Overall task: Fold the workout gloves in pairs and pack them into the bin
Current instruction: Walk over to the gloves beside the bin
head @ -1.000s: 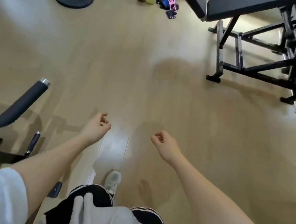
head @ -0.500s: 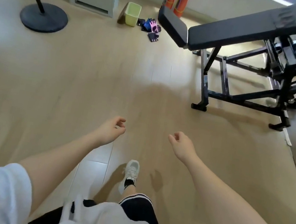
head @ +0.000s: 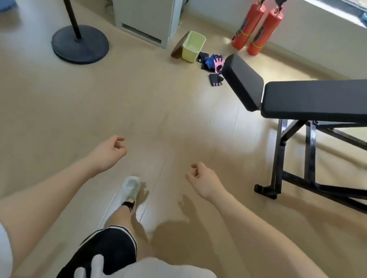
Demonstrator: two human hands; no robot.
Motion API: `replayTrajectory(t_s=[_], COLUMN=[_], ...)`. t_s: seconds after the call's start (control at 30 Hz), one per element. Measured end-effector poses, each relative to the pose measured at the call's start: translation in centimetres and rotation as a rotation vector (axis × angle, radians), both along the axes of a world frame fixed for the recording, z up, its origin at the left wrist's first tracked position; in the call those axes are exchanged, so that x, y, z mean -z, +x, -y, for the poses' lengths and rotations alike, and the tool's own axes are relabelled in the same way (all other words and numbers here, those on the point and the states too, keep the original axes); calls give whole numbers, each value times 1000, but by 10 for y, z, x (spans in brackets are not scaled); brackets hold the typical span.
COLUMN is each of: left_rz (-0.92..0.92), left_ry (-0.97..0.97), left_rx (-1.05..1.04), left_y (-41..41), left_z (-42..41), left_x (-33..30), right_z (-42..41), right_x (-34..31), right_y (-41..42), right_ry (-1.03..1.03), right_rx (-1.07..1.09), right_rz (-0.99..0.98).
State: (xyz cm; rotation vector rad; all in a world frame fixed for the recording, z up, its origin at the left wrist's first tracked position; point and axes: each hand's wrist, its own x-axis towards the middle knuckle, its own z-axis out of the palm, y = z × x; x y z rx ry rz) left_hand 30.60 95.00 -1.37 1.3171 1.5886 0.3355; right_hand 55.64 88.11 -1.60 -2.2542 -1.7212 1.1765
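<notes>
Still far ahead, the workout gloves (head: pixel 211 63) lie in a loose heap on the floor (head: pixel 39 104), just beside the pale green bin (head: pixel 193 46) and near the head end of the black weight bench (head: pixel 328 99). One dark glove (head: pixel 216 80) lies a little apart from the heap. I judge the gloves to be light, soft and limp, so each one is best taken at the cuff or across the palm, then laid flat on its partner. The left hand (head: pixel 108 154) and the right hand (head: pixel 203 180) hang in front with loosely curled fingers and hold nothing. Compared with half a second ago, the bin, gloves and bench appear larger and lower in the view, and the white shoe (head: pixel 130 189) is stepping forward, so the person is coming closer.
</notes>
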Motion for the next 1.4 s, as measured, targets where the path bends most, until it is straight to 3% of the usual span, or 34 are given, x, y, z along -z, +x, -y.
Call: replayTrajectory(t_s=[0.13,0.33,0.63,0.73,0.9,1.17,1.4], left_rz=[-7,-23,0,1,-73,-175,-200], left_ry=[-2,-44,-20,-32,-72,-70,-107], left_rx=[-46,62,312,301,271,148,258], left_y=[-4,15,151,198,249,270,311], left_z=[-103,-256,-452,-512,-612,-776,-922], left_x=[7,-9,-4,5,-7,-7,17], right_z=[-103,-244,-395,-453,-566,-735,-850], right_x=[6,-6,-11,-4,1,4,39], right_y=[-1,26,146,191,244,260,291], right_ry=[8,-67,-25,5,-77,-157,-269], right_rx=[9,180,472,500,433,206,276], right_rz=[-43,-51,-16,-21,-44,-123,-128])
